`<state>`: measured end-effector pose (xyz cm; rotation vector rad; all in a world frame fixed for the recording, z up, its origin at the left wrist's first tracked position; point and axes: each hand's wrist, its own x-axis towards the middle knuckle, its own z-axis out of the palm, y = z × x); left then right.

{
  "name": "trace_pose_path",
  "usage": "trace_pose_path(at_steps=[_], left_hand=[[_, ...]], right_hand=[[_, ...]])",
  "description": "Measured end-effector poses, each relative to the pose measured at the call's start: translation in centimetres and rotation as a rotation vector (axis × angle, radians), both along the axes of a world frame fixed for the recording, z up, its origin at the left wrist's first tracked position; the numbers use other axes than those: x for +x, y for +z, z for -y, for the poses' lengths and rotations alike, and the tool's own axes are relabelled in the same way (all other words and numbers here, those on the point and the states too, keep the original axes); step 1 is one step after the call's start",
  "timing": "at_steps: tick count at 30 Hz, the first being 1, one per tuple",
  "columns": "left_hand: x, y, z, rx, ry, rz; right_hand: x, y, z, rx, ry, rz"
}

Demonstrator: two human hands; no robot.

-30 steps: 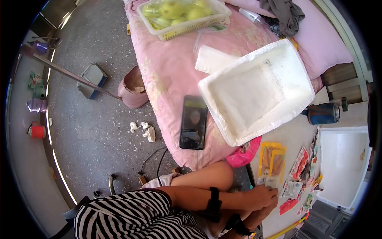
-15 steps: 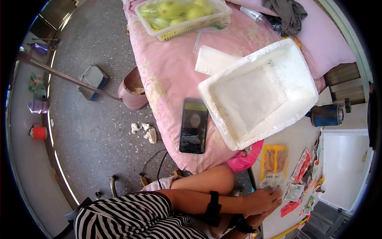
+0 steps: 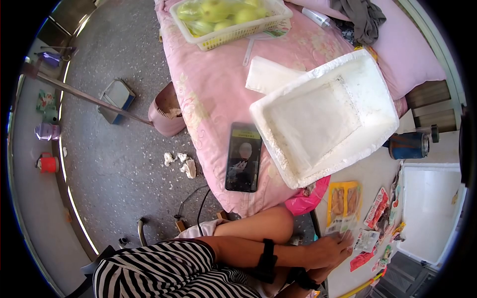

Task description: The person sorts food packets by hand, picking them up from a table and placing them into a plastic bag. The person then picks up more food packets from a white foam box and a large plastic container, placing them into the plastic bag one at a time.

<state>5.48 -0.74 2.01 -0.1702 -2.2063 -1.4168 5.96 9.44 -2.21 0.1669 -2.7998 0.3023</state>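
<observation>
My left hand (image 3: 325, 252) is closed, with bent fingertips at the lower end of a yellow packet (image 3: 343, 201) with brown food showing through. Clear plastic film (image 3: 349, 226) reaches up from my fingers over this packet. Just below and partly behind it, my right hand (image 3: 324, 273) is also closed, close against the left. What exactly either hand grips is hidden. Beside the fingers lie a white packet (image 3: 366, 240) and red packets (image 3: 378, 206). Both wrists wear black bands.
On the pink bed stand a white foam box (image 3: 318, 129), a phone (image 3: 243, 158) and a basket (image 3: 238, 34) of green fruit. A blue jar (image 3: 408, 145) and another white box (image 3: 430, 211) are at the right. A pink dustbin (image 3: 167, 111) stands on the floor.
The clear film by my fingers has shifted and shows more over the yellow packet. My hands stay nearly in place, and the whole view has slid slightly.
</observation>
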Motion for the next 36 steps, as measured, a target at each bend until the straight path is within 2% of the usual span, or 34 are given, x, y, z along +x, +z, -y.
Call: trace_pose_path(at_steps=[3, 6, 9, 12, 15, 19, 21, 27, 30, 33, 36], left_hand=[[0.1, 0.3, 0.1, 0.015, -0.023, 0.043], [-0.1, -0.8, 0.9, -0.076, -0.147, -0.059], [-0.3, -1.3, 1.2, -0.104, -0.206, -0.099], [-0.2, -1.4, 0.8, -0.126, -0.286, 0.013], [-0.2, -1.6, 0.9, -0.139, -0.304, 0.006], [-0.4, -1.8, 1.0, -0.149, -0.347, 0.009], [-0.4, -1.8, 1.1, -0.145, -0.355, 0.006], [-0.5, -2.0, 0.7, -0.138, -0.340, 0.005], [-0.5, -2.0, 0.8, -0.138, -0.330, -0.010], [-0.4, -1.8, 1.0, -0.153, -0.301, 0.004], [-0.4, -1.9, 0.8, -0.174, -0.313, 0.022]], right_hand=[[-0.1, -0.2, -0.5, -0.112, -0.001, 0.059], [-0.1, -0.3, -1.3, -0.266, -0.010, 0.145], [-0.2, -0.1, -2.6, -0.535, -0.048, 0.266], [-0.3, 0.2, -3.9, -0.838, -0.113, 0.371], [-0.1, 0.5, -5.5, -1.028, -0.181, 0.443], [0.2, 1.1, -5.0, -1.120, -0.186, 0.435], [0.3, 2.1, -3.4, -1.291, -0.222, 0.415], [-0.2, 2.3, -2.2, -1.501, -0.341, 0.383], [-0.1, 2.1, -2.6, -1.401, -0.325, 0.365], [-0.2, 1.0, -3.8, -1.623, -0.291, 0.458], [0.0, 2.3, -3.0, -1.512, -0.290, 0.413]])
